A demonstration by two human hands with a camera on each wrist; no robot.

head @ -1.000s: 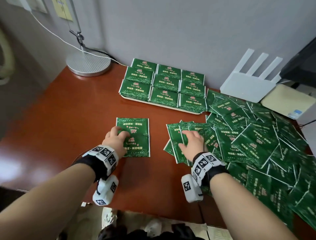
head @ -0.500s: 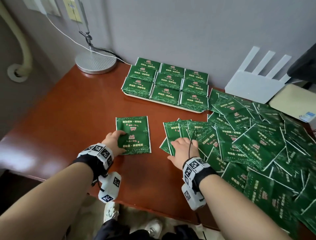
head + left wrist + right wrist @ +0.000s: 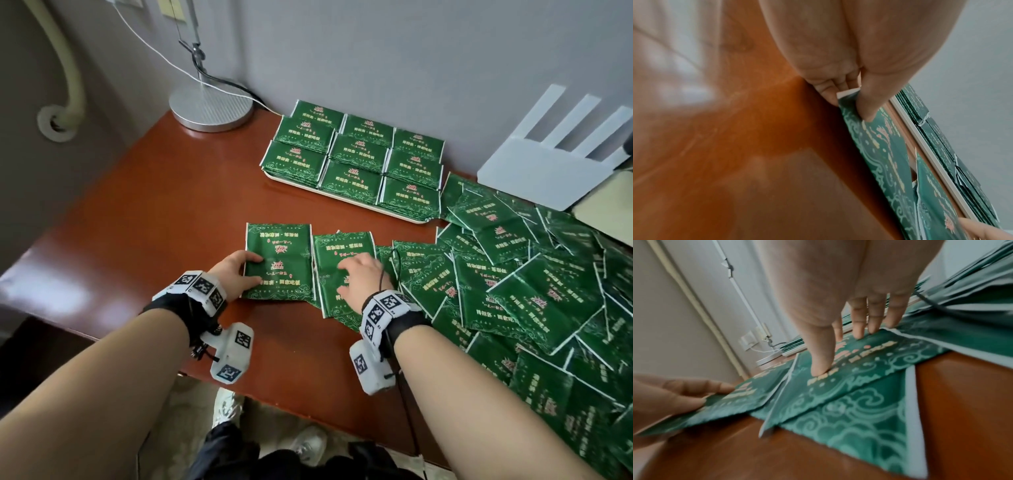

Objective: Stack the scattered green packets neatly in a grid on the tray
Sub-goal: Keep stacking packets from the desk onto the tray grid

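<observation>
Left hand (image 3: pixel 236 274) pinches the near-left edge of a small gathered pile of packets (image 3: pixel 279 262) – thumb on top, fingers under – steadying it on the table (image 3: pixel 154 212). Right hand (image 3: pixel 363 277), fingers spread flat, presses a loose packet (image 3: pixel 342 246) beside that pile, presumably to add it before transfer to the tray (image 3: pixel 349 200), whose grid already holds stacks – many scattered packets (image 3: pixel 548 294) remain at right

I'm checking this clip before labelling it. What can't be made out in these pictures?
- Depth of each stack on the tray: head view shows only top packets.
- Loose pile: cut off by the right edge in the head view.
- Printed text on the packets: too small, blurred in wrist views.
- Left hand fingers under its packet: hidden by the packet.
</observation>
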